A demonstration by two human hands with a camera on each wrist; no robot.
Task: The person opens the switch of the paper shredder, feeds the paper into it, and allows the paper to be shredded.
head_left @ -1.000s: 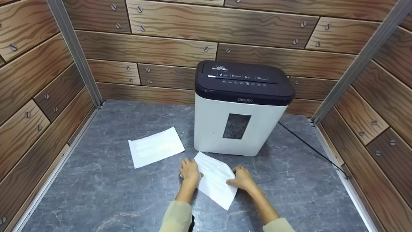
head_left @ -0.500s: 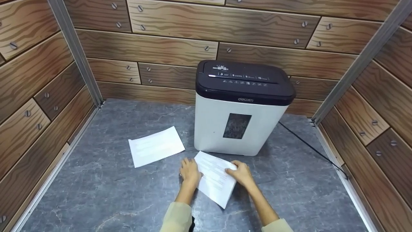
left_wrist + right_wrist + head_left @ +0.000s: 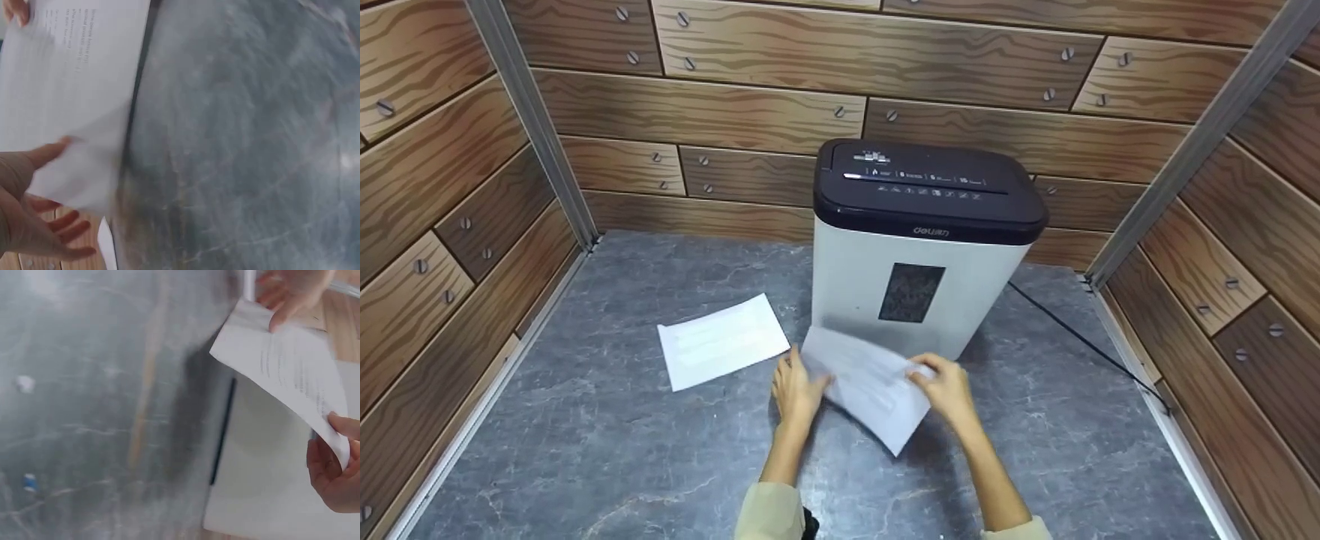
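A white printed sheet of paper (image 3: pixel 870 386) is lifted above the floor in front of the shredder, blurred by motion. At its right edge my right hand (image 3: pixel 949 386) pinches it between thumb and fingers, as the right wrist view also shows on the curved sheet (image 3: pixel 301 365). My left hand (image 3: pixel 797 394) is at the opposite edge. In the left wrist view, the left thumb lies over the paper (image 3: pixel 73 95), while the other fingers (image 3: pixel 64 225) are spread and fairly straight beyond its edge. Another white sheet (image 3: pixel 724 341) lies flat to the left.
A white paper shredder (image 3: pixel 847 285) with a dark top (image 3: pixel 930 202) and a feed slot stands behind the hands. Its black cord (image 3: pixel 1072 334) runs right along the grey marbled floor (image 3: pixel 607 435). Wood-patterned walls (image 3: pixel 750 120) enclose three sides.
The gripped sheet has risen off the floor and shifted toward the shredder. Both hands have moved slightly away from me, and the left fingers have loosened. The flat sheet stays put.
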